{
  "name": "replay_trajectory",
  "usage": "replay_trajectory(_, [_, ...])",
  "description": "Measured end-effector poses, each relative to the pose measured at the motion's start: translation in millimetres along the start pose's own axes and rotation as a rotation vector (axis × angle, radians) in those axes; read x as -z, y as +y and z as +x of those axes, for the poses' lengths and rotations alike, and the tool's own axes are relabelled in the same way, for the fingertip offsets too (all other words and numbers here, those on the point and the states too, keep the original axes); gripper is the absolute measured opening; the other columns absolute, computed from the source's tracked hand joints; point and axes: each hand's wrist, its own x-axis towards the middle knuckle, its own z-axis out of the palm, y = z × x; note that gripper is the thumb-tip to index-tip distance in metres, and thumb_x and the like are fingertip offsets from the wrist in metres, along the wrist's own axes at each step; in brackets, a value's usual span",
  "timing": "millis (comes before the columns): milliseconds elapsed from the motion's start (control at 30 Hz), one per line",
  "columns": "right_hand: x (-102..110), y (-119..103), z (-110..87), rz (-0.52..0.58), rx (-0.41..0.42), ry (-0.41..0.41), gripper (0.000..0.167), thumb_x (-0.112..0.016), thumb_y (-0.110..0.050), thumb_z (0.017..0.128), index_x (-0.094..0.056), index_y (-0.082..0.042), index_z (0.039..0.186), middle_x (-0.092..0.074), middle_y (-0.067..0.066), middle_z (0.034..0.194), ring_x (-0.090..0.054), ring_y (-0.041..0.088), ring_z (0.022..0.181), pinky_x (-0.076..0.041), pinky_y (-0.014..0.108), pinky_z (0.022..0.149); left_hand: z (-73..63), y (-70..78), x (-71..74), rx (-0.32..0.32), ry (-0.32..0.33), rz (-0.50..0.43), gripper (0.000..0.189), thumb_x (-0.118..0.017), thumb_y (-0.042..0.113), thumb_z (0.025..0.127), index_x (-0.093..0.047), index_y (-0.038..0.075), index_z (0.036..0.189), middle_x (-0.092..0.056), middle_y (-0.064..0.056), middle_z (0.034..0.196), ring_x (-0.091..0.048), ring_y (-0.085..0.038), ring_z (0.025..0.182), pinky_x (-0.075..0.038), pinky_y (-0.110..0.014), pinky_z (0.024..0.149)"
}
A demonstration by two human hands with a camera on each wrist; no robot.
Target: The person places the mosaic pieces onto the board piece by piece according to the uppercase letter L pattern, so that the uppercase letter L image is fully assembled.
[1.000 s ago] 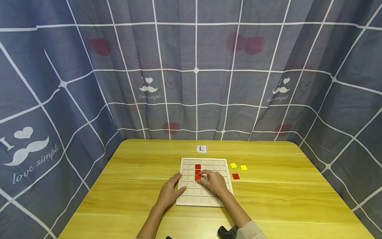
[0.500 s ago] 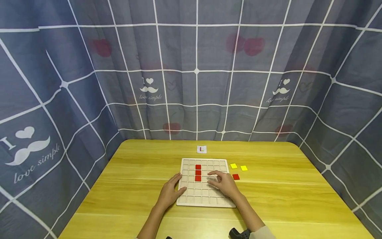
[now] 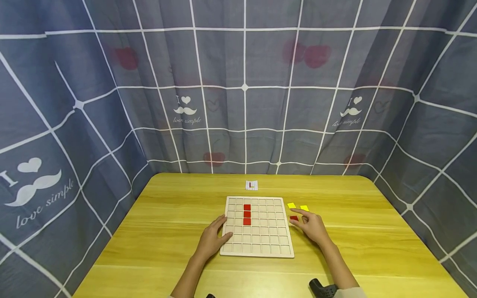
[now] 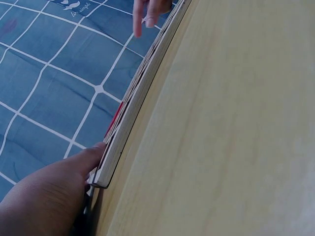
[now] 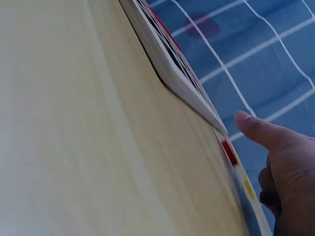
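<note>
A pale wooden grid board (image 3: 257, 234) lies on the table, with three red square tiles (image 3: 247, 214) in one column of its cells. My left hand (image 3: 210, 240) rests at the board's left edge, fingers extended along the side and thumb on the rim. In the left wrist view its thumb (image 4: 88, 160) touches the board's corner. Right of the board, my right hand (image 3: 312, 225) hovers over a loose red tile (image 3: 294, 217), thumb and index finger apart with nothing between them. Two yellow tiles (image 3: 291, 205) lie just beyond, one partly covered by the fingers.
A small printed grid card (image 3: 251, 185) lies behind the board on the wooden table (image 3: 179, 198). A dark checked curtain (image 3: 223, 103) hangs around the back and sides. A black device (image 3: 322, 288) sits at the right wrist.
My right hand has moved from the red tiles on the board rightward, past the board's edge, to the loose tiles. My left hand stays in place.
</note>
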Motion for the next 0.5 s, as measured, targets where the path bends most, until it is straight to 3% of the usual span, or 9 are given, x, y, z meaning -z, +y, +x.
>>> replay_trajectory(267, [9, 20, -1.5, -0.075, -0.036, -0.052, 0.043, -0.075, -0.036, 0.076, -0.068, -0.015, 0.113, -0.031, -0.009, 0.049, -0.020, 0.003, 0.045, -0.021, 0.020, 0.041, -0.8, -0.4, -0.5, 0.005, -0.002, -0.002, 0.057, -0.069, 0.031, 0.083, -0.052, 0.001, 0.129, -0.046, -0.015, 0.135, -0.041, -0.034, 0.125, -0.036, -0.048, 0.100])
replay_trajectory(500, [10, 24, -0.8, -0.101, -0.041, -0.079, 0.035, -0.074, -0.039, 0.076, -0.071, -0.015, 0.102, -0.031, -0.009, 0.049, -0.021, 0.004, 0.045, -0.021, 0.020, 0.043, 0.1, -0.8, -0.3, 0.004, -0.007, 0.010, 0.057, -0.069, 0.031, 0.083, -0.053, 0.001, 0.129, -0.046, -0.015, 0.136, -0.041, -0.033, 0.125, -0.036, -0.047, 0.101])
